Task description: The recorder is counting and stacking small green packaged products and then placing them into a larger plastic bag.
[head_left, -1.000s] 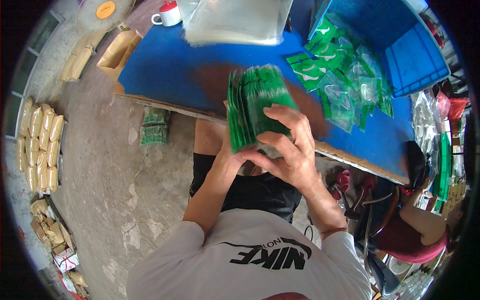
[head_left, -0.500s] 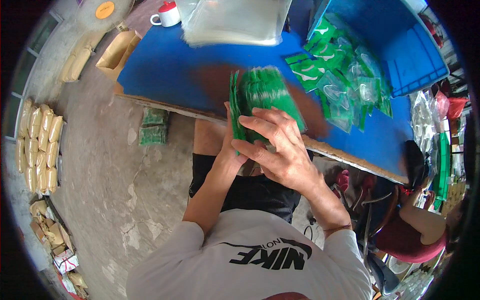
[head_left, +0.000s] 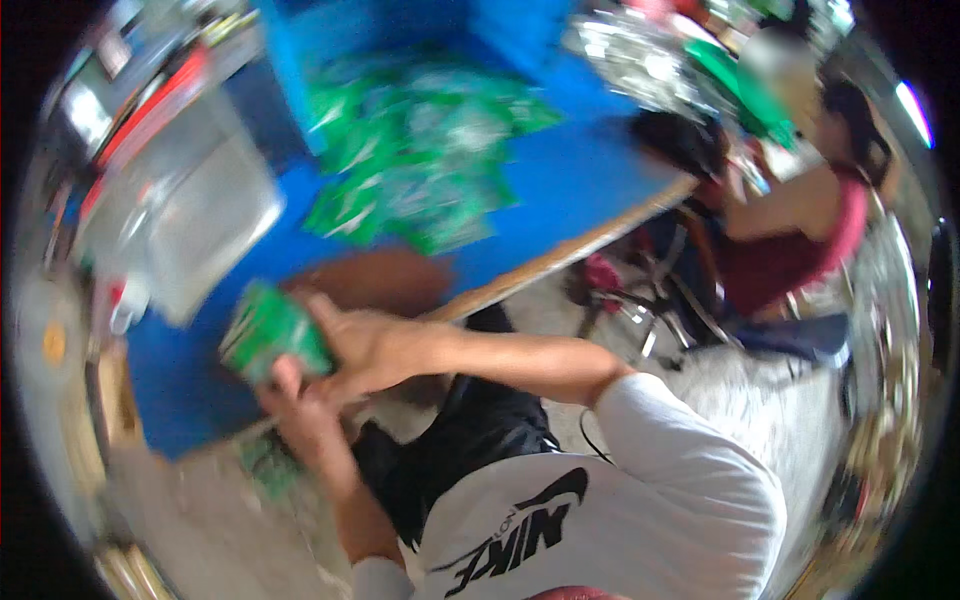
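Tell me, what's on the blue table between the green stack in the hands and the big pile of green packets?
In the head view, a bare brown worn patch of the blue table lies between the green stack and the pile of green packets.

The view is bright, lit by even daylight with no hard shadows. Heavy motion blur smears the whole frame: the stack of green packets and both hands are soft-edged, and the loose green packets on the blue table melt into streaks. A clear plastic bag catches pale glare. Fisheye distortion bends the table edge, and a black rim surrounds the circular picture.
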Demonstrator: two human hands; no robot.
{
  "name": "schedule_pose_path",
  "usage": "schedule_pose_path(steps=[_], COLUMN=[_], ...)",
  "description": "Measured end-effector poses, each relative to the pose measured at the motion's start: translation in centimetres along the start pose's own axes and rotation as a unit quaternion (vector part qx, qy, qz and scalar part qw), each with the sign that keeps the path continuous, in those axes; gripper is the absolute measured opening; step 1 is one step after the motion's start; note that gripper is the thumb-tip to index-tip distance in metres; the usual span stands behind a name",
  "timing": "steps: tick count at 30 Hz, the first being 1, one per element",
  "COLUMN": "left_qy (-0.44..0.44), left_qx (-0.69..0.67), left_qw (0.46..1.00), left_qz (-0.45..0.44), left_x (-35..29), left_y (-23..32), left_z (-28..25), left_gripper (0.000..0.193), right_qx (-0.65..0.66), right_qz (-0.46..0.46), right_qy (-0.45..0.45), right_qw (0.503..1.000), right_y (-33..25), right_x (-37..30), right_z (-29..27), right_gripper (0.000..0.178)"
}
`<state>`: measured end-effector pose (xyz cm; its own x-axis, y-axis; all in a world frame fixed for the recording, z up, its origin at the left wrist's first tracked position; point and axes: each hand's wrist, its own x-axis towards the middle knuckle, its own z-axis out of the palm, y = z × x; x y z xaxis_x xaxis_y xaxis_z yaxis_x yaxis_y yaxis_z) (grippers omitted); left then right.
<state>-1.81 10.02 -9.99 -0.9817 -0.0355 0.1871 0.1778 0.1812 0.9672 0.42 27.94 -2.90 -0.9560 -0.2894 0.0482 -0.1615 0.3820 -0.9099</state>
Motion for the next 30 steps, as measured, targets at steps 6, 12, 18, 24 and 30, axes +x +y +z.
schedule_pose_path(steps=[6,12,18,24,30], left_qy=[-0.055,-0.144,-0.168,-0.185,-0.215], left_qx=[-0.069,-0.018,-0.283,-0.330,-0.042], left_qw=[0.961,0.984,0.944,0.920,0.976], left_qz=[0.262,0.102,-0.008,-0.100,-0.004], left_x=[6.1,5.2,3.6,3.6,5.7], left_y=[-4.2,-3.3,-3.8,-4.0,-5.3], left_z=[1.8,2.0,3.2,2.7,-1.1], left_gripper=[0.067,0.072,0.076,0.063,0.083], right_qx=[-0.048,0.079,0.467,0.502,0.248], right_qz=[-0.185,-0.096,-0.066,-0.046,-0.146], right_qy=[0.165,0.173,0.184,0.136,0.207], right_qw=[0.968,0.977,0.862,0.853,0.935], right_y=[8.5,9.1,8.3,6.2,10.4], right_x=[3.0,2.6,4.7,3.1,2.1], right_z=[1.0,1.9,1.4,1.7,-2.6], right_gripper=[0.082,0.080,0.090,0.096,0.096])
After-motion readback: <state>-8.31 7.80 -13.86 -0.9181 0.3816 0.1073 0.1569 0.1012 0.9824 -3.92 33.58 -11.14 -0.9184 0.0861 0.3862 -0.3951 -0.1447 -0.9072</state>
